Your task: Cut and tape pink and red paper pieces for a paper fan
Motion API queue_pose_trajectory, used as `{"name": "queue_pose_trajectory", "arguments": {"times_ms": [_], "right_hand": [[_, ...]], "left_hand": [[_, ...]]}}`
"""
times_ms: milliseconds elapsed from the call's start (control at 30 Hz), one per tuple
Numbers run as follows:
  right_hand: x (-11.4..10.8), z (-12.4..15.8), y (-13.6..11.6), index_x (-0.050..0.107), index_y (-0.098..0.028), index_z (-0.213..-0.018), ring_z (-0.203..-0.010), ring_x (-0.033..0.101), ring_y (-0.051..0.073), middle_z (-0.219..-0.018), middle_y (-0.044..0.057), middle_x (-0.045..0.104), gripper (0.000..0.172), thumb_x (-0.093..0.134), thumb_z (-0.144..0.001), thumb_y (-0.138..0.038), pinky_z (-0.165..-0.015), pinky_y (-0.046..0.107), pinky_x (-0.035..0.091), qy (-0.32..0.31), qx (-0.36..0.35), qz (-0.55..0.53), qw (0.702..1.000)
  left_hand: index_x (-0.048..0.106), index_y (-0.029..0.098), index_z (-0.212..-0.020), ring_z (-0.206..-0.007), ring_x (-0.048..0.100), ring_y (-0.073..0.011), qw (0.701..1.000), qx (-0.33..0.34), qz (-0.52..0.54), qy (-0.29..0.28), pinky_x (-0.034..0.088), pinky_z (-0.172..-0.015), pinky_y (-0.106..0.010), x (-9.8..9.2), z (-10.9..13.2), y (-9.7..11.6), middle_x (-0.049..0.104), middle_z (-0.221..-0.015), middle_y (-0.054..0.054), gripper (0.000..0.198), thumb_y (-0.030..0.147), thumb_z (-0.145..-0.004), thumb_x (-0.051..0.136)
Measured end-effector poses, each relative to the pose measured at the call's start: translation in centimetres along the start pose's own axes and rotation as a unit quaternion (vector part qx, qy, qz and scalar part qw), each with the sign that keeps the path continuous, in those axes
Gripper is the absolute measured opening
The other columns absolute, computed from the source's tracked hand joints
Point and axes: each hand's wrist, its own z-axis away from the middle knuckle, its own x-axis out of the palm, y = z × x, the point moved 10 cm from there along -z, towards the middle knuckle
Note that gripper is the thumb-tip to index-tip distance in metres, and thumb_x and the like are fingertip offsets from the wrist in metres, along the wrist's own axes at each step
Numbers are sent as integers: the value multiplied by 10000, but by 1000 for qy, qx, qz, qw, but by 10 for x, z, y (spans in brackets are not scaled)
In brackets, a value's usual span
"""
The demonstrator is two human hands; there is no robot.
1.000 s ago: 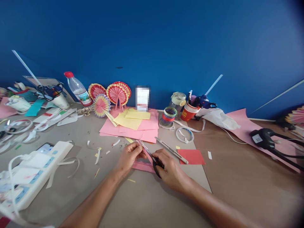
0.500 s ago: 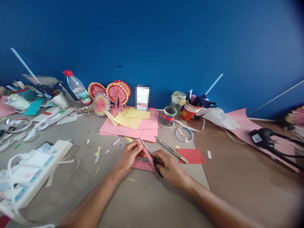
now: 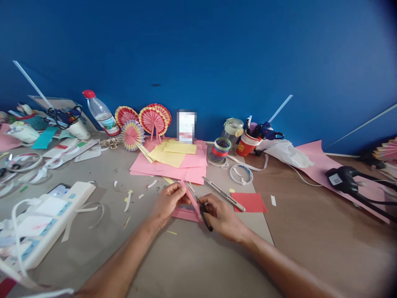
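Observation:
My left hand (image 3: 170,200) pinches a narrow pink paper strip (image 3: 192,198) between thumb and fingers, tilted above the grey mat. Closed round the black handles of a pair of scissors (image 3: 203,212), my right hand (image 3: 219,212) is close beside it. The scissor blades lie along the strip's right edge; whether they are apart is hard to make out. Under both hands a folded pink paper piece (image 3: 186,214) rests on the mat. A grey utility knife (image 3: 223,194) lies just beyond my right hand, partly over a red paper piece (image 3: 250,203).
Pink sheets (image 3: 198,171) with yellow paper (image 3: 169,156) on top lie ahead, below several folded paper fans (image 3: 154,120). A tape stack (image 3: 221,150), a red paper cup (image 3: 246,145) and a bottle (image 3: 104,116) stand along the blue wall. At left is a power strip (image 3: 46,227).
Both hands stay in nearly the same place, still holding the strip and scissors. The scissor blades seem slightly farther from the strip's upper end; the view has shifted a little.

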Motion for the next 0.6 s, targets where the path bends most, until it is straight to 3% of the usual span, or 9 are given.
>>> {"name": "queue_pose_trajectory", "arguments": {"times_ms": [200, 600], "right_hand": [[-8, 5, -22, 590, -179, -917, -684, 471, 120, -847, 3, 508, 264, 502, -690, -76, -617, 249, 389, 38, -68, 87, 993], [-3, 15, -47, 565, -189, -966, -734, 493, 155, -866, 36, 492, 344, 489, -680, -12, -661, 280, 441, 25, -151, 142, 978]], "left_hand": [[615, 141, -685, -579, 598, -114, 1000, 1, 4, 3, 501, -636, -246, -1, 0, 1, 631, -612, 2, 329, 445, -709, 740], [613, 147, -679, -545, 582, -92, 1000, 13, 19, 9, 511, -617, -227, -4, -1, 5, 627, -597, 17, 332, 443, -674, 765]]}}
